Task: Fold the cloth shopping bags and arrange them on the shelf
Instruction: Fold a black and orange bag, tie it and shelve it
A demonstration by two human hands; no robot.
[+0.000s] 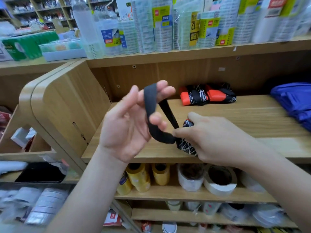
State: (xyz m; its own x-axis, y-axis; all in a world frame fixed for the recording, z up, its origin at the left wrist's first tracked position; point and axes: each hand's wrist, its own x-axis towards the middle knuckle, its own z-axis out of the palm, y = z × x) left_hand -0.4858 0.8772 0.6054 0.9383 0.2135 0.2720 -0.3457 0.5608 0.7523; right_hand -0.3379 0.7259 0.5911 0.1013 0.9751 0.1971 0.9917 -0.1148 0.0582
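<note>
A: Count?
B: Three patterned bags in black, white and orange. One rolled bag (187,146) at frame centre, two folded bags (207,95) side by side at the back of the shelf (235,120). One blue bag (292,101) at the right edge.
A: Grips?
B: Right grip (210,140) clasps the rolled bag at the shelf's front (long axis up-down in frame). Its black strap (151,105) runs up-left, looped round the left grip's (127,125) curled fingers.
A: Room?
B: Wooden shop shelving, with tape rolls (218,181) below.

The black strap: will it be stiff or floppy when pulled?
Probably floppy: the black strap bends around fingers of the left hand. Likely light, being thin and flat where it meets the rolled bag in the right hand.
</note>
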